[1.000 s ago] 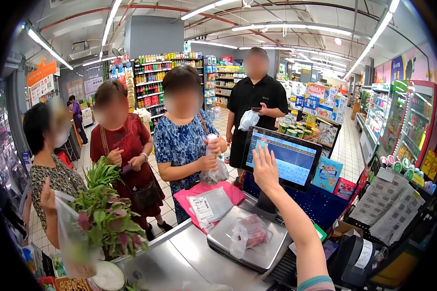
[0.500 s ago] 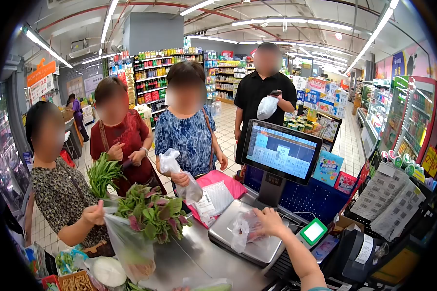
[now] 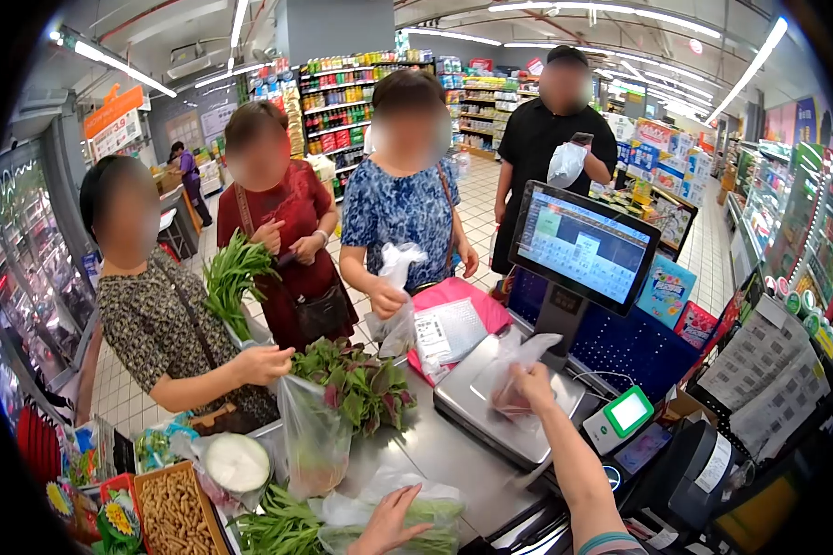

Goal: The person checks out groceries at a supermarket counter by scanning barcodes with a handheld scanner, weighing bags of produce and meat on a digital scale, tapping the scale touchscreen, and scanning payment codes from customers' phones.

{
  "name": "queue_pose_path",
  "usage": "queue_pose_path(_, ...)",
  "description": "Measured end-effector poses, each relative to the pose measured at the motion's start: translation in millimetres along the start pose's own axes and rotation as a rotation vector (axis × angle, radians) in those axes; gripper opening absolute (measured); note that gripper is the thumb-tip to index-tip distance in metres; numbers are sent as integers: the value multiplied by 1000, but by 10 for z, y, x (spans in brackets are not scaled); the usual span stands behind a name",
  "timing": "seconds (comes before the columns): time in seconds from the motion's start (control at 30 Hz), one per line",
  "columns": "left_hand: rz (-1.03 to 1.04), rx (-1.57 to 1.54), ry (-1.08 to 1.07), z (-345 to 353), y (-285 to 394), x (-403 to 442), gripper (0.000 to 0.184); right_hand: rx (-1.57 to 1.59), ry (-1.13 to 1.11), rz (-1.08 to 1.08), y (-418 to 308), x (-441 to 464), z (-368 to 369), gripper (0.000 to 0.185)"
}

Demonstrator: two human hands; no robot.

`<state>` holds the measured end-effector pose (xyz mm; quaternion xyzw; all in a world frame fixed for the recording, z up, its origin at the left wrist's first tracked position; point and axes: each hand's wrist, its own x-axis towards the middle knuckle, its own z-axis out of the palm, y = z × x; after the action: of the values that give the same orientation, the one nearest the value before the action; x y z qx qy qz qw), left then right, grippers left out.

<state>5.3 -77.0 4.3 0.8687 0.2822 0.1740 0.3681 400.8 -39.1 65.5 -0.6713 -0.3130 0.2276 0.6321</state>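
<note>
My right hand (image 3: 531, 385) is closed on a clear plastic bag (image 3: 518, 370) over the steel scale (image 3: 477, 407); the bag's reddish contents are too blurred to name. Low in the view, my left hand (image 3: 389, 525), its fingers stretched out, is at a clear bag of long green vegetables (image 3: 435, 518). Loose leafy greens (image 3: 292, 527) lie left of it. Beyond stands a clear bag (image 3: 310, 435) beside purple-green leafy vegetables (image 3: 366, 384), with another person's hand (image 3: 261, 364) at its top.
A screen (image 3: 583, 245) stands behind the scale. To the right are a green-framed payment device (image 3: 627, 412) and a receipt printer (image 3: 690, 472). A pink bag (image 3: 467, 301) lies beyond the scale. Peanuts (image 3: 178, 513) and a cut white melon (image 3: 237, 462) are at left. Several people stand across the counter.
My right hand has gone from resting over the bag on the scale to gripping and lifting it. My left hand has come into fuller view at the vegetable bag. The camera view has shifted.
</note>
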Motion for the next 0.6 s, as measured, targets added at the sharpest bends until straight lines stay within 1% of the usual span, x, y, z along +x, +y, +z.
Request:
queue_pose_path(0.03, 48, 39, 109, -4, 28, 79, 68, 28, -22, 40, 3, 11, -86, 17)
queue_pose_path(0.07, 43, 35, 120, -55, 103, 171, 68, 24, -33, 36, -118, -51, -86, 17)
queue_pose_path(0.13, -28, -142, -69, -209, 284, 376, 105, 26, -104, -76, -465, -298, -127, 18)
queue_pose_path(0.17, 45, -103, 29, -227, 380, 513, 101, 46, -241, -94, -526, -354, -158, 19)
queue_pose_path(0.2, 115, -65, 122, -229, 505, 673, 98, 43, -243, -86, -590, -427, -133, 19)
queue_pose_path(0.27, 237, 89, 387, -352, 908, 1126, 98, -80, -510, -273, -716, -604, 29, 18)
queue_pose_path(0.33, 184, 169, 413, -374, 1043, 1243, 91, -215, -652, -424, -763, -682, 128, 21)
queue_pose_path(0.37, 199, 316, 247, -324, 969, 1365, 72, -201, -652, -584, -881, -874, 295, 20)
queue_pose_path(0.4, 366, 335, 309, -80, 563, 1431, 48, -186, -658, -738, -995, -1115, 462, 23)
queue_pose_path(0.47, 395, 80, 307, 126, 14, 1359, 35, -189, -743, -622, -1034, -1310, 558, 26)
queue_pose_path(0.5, 391, 81, 291, 60, 26, 1235, 35, -118, -810, -628, -964, -1316, 598, 28)
queue_pose_path(0.53, 320, -5, 291, 10, 84, 1065, 35, -118, -810, -629, -970, -1281, 559, 28)
queue_pose_path(0.6, 203, -144, 297, -99, 207, 802, 35, -171, -970, -529, -1175, -1305, 444, 30)
